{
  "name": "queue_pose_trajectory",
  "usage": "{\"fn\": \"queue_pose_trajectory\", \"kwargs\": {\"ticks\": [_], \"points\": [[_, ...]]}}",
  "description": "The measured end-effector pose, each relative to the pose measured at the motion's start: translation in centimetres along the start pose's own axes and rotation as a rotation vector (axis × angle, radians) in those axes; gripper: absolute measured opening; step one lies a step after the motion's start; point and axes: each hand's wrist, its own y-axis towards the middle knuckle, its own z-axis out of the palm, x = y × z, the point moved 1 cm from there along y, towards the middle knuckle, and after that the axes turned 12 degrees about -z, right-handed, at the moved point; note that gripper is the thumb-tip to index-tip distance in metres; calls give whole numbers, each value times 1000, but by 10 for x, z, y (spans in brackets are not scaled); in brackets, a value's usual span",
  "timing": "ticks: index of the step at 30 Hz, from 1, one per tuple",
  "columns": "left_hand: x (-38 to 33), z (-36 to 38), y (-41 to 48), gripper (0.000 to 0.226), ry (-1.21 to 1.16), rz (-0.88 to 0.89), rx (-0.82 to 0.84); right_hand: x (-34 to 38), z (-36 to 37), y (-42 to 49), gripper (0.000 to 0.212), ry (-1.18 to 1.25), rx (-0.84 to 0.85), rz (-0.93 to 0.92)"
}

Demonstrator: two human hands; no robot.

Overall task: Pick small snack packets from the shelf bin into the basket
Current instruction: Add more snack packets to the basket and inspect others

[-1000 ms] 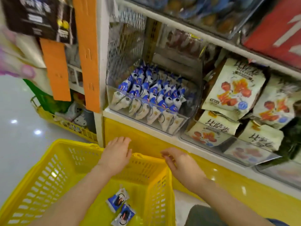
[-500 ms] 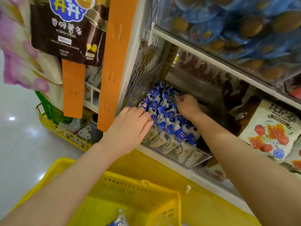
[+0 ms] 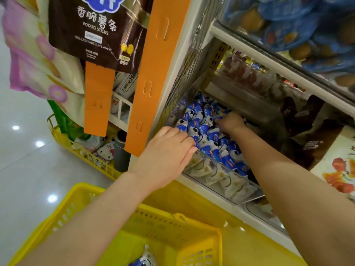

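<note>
The yellow basket sits nearest, at the bottom, with a packet lying inside. Above it, the left hand reaches over the front wall of the clear bin on the shelf, fingers stretched onto the blue-and-white packets; the thumb is hidden, so I cannot tell whether it grips any. Deeper in the bin, the right hand has its fingers curled round packets at the back. A brown bag of potato sticks hangs upper left.
</note>
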Motion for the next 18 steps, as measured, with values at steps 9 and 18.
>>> {"fn": "queue_pose_trajectory", "kwargs": {"ticks": [9,18], "points": [[-19,-14,-13,24,-440,-255,42,21,-32,-87,19,654,-530,-256],[-39,-13,-54,12,-1115,-673,96,22,22,-215,7,985,-153,-479]]}}
